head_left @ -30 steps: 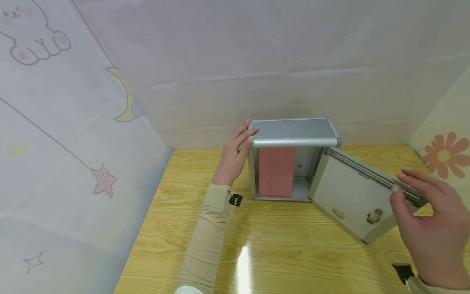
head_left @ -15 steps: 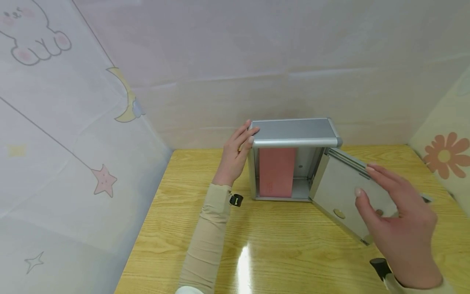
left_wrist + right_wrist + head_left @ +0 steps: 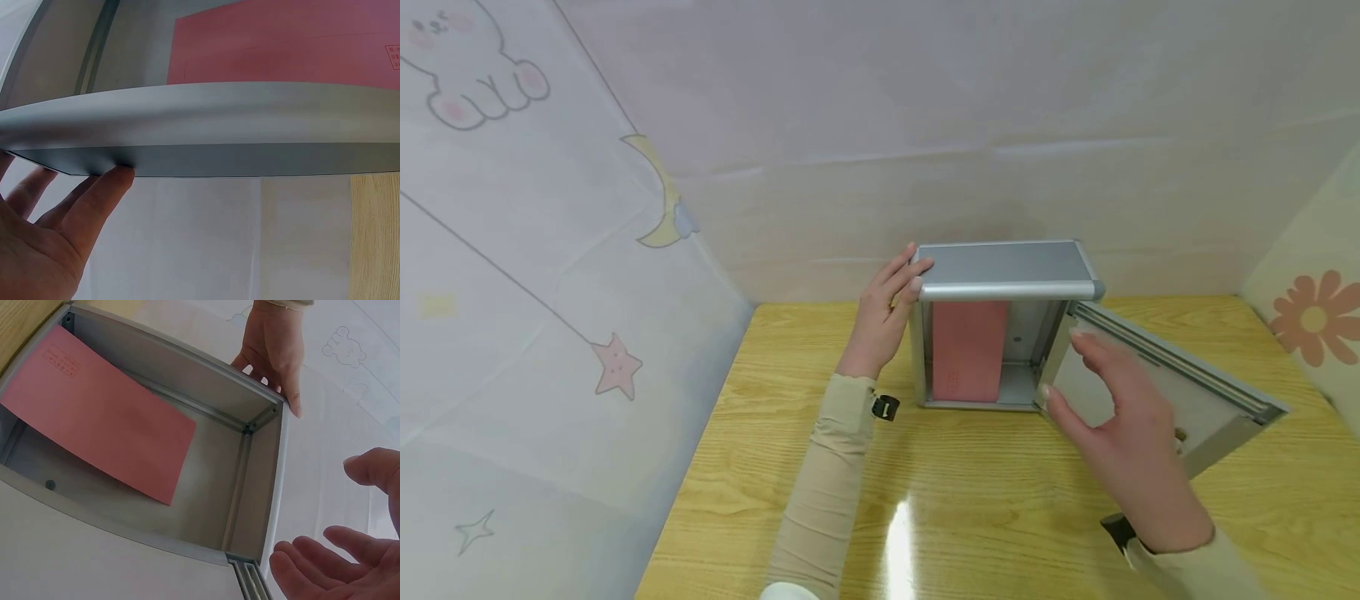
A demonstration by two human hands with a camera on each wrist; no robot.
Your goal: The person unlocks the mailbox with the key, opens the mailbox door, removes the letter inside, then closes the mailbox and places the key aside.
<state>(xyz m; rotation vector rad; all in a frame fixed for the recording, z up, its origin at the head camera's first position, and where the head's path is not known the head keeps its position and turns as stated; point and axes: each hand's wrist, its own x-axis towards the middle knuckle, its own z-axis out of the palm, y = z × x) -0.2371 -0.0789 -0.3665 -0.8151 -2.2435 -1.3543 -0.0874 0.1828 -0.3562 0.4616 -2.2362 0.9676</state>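
Observation:
A silver-framed metal box (image 3: 1009, 263) stands upright on the table, its front facing me. Inside, a pink-red envelope (image 3: 967, 352) with small printed marks leans against the left part of the box. The hinged door (image 3: 1206, 408) is swung out to the right, its lock (image 3: 1181, 437) mostly hidden behind my right hand. My left hand (image 3: 880, 321) rests on the box's top left corner, fingertips touching the top panel. My right hand (image 3: 1131, 442) is held in front of the door near the hinge side, thumb and fingers spread apart with nothing between them.
The wood-grain table (image 3: 992, 492) runs under the box and both arms. A pale wall covering (image 3: 880, 108) rises close behind the box, with cartoon prints on the left side and an orange flower (image 3: 1313, 318) on the right.
My right hand has left the door's outer edge and moved left toward the box opening. The door still stands out at the right, and my left hand has stayed on the corner.

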